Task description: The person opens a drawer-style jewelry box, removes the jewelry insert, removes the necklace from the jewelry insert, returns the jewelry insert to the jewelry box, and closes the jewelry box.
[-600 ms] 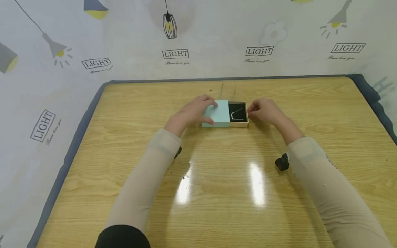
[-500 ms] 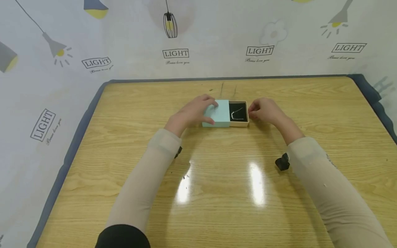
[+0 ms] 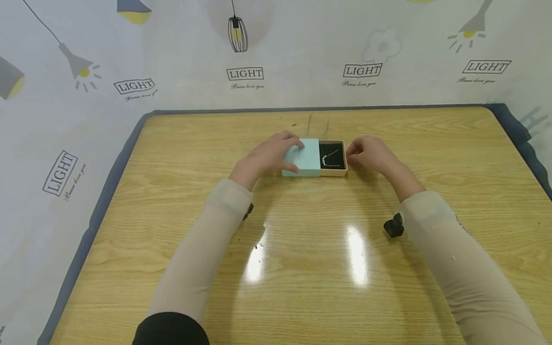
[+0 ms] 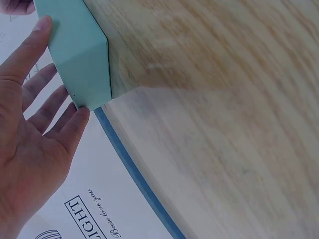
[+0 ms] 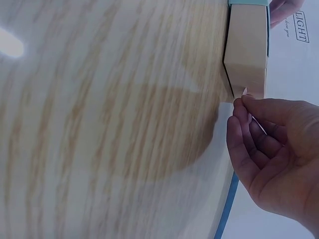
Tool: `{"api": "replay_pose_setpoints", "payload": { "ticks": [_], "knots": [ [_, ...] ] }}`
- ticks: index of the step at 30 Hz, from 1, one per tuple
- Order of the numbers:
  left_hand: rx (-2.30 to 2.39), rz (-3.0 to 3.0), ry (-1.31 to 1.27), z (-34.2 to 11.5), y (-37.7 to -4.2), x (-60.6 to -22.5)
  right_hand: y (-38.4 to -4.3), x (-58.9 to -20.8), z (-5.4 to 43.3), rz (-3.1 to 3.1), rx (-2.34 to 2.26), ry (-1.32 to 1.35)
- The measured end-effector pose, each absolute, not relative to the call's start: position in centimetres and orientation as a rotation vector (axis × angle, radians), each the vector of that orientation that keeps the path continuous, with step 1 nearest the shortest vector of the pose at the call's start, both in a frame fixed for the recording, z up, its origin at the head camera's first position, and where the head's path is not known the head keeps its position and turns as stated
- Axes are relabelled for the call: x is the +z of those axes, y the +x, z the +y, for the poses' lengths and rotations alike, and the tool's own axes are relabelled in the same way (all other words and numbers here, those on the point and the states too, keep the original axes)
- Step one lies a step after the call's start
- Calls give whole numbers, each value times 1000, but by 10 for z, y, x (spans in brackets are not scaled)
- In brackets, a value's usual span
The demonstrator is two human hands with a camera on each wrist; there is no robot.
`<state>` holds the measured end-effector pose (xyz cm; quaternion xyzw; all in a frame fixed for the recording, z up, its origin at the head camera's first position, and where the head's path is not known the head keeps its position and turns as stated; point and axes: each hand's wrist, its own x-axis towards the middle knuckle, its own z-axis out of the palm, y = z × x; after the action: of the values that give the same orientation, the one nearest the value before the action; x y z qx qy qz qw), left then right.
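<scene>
A mint-green jewelry box sleeve (image 3: 308,160) lies on the table, its tan drawer (image 3: 333,173) slid partway out to the right. Inside the drawer, a thin silver chain necklace (image 3: 330,165) rests on a black pad (image 3: 338,149). My left hand (image 3: 272,154) grips the sleeve from the left, thumb on the near side and fingers over the far part. At the drawer's right end, my right hand (image 3: 368,154) pinches a small pale pull tab (image 5: 244,91) between thumb and forefinger. The drawer's left part is hidden in the sleeve.
The wood-grain table (image 3: 302,287) has a dark blue-grey edge (image 3: 116,160) along the back and sides. A white wall (image 3: 302,38) printed with lamps stands behind it. A black wrist camera (image 3: 393,226) sits under the right sleeve.
</scene>
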<state>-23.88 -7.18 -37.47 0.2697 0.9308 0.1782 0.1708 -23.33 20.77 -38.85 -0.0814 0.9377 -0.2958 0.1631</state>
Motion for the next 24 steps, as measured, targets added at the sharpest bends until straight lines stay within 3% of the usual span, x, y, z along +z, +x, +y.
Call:
{"api": "replay_pose_setpoints", "payload": {
  "ticks": [24],
  "knots": [
    [498,2635,765,-72,-239,-373,-231,-388,217,2670,-869,-243]
  ]
}}
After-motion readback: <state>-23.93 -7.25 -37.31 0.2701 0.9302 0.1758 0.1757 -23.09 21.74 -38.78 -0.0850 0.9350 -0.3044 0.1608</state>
